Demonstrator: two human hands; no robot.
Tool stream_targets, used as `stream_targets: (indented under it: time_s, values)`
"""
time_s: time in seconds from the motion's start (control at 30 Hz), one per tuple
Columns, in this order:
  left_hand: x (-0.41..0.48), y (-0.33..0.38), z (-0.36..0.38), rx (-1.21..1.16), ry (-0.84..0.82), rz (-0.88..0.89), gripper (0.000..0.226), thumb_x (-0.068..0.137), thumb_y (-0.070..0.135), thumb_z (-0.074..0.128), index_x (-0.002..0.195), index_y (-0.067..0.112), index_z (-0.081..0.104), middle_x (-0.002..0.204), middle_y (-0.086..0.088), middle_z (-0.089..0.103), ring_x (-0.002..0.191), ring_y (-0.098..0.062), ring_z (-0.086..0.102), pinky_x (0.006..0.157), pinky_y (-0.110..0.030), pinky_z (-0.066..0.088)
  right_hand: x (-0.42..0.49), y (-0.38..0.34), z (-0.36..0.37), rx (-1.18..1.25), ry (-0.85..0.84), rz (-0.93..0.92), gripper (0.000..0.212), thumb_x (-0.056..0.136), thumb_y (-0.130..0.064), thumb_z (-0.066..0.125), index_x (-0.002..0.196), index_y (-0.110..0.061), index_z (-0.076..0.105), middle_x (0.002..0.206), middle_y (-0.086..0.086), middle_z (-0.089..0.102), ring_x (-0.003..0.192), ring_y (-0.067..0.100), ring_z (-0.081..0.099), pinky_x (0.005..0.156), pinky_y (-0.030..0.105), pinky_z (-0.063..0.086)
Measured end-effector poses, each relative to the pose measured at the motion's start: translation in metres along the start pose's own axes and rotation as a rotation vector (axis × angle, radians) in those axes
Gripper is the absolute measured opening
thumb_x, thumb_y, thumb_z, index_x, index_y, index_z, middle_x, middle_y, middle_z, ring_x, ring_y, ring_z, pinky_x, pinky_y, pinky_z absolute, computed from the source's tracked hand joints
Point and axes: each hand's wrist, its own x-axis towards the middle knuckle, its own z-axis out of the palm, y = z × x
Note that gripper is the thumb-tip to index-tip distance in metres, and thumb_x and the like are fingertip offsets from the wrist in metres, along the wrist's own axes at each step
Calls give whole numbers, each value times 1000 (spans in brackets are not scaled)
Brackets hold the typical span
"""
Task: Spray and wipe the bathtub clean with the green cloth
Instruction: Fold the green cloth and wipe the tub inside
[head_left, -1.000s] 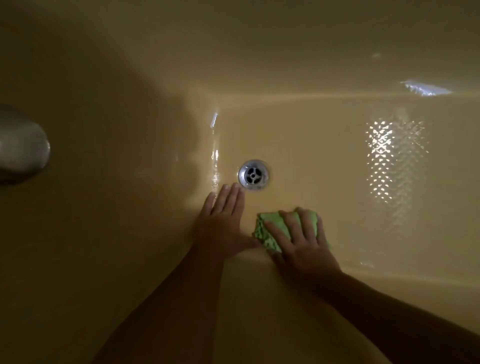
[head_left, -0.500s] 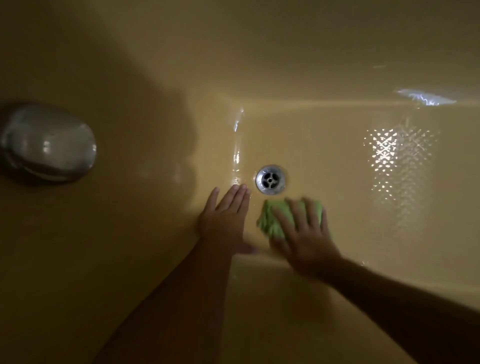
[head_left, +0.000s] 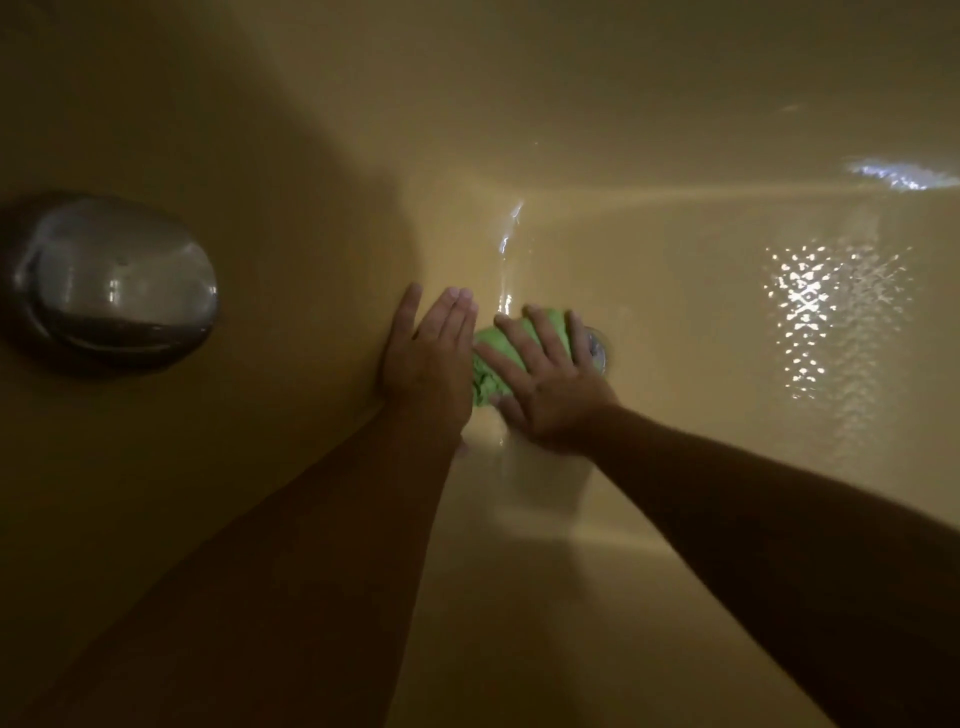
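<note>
I look down into a dim yellow bathtub (head_left: 675, 322). The crumpled green cloth (head_left: 485, 364) lies on the tub floor over most of the metal drain (head_left: 598, 347), of which only the right rim shows. My right hand (head_left: 545, 379) presses flat on the cloth with its fingers spread. My left hand (head_left: 428, 353) rests flat on the tub's curved end wall just left of the cloth, fingers straight and together. No spray bottle is in view.
A round chrome overflow cover (head_left: 111, 283) sits on the tub's end wall at the left. The tub floor looks wet, with bright light reflections (head_left: 815, 317) to the right. The near wall lies in shadow under my forearms.
My right hand has slid the cloth forward and left onto the drain, which now is mostly covered. My left hand stayed against the tub wall. The view shifted, bringing the overflow cover further in.
</note>
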Motion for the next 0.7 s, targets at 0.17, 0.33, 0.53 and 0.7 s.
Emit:
stream_targets:
  time_s: [0.17,0.33,0.53,0.7]
  values:
    - [9,14,0,-225,-122,83,159,62,95,59,157,-4,-23,170,-19,-21,159,-30,-19,123,-62,-14,22,19,-12,-72,47,129,66,102,-56,26,164,-35,17,171,6,21,158,40,9,121,72,-3]
    - [15,20,2,-287,-94,114,139,78,80,61,160,2,-20,170,-14,-25,159,-27,-18,123,-64,-14,-70,-38,13,62,13,120,63,104,-51,38,162,-30,29,162,13,40,153,45,27,119,72,16]
    - [12,25,-2,-365,-152,61,175,46,97,68,156,-1,-28,168,-16,-28,157,-29,-24,114,-62,-25,-131,38,1,-50,-103,-175,61,101,-52,42,159,-32,35,162,10,41,151,43,33,121,68,22]
    - [14,30,-3,-391,-168,48,173,48,95,69,156,1,-29,168,-15,-30,156,-29,-27,115,-61,-26,-18,111,-34,-132,92,118,60,103,-50,43,159,-29,39,163,14,37,150,49,27,120,70,16]
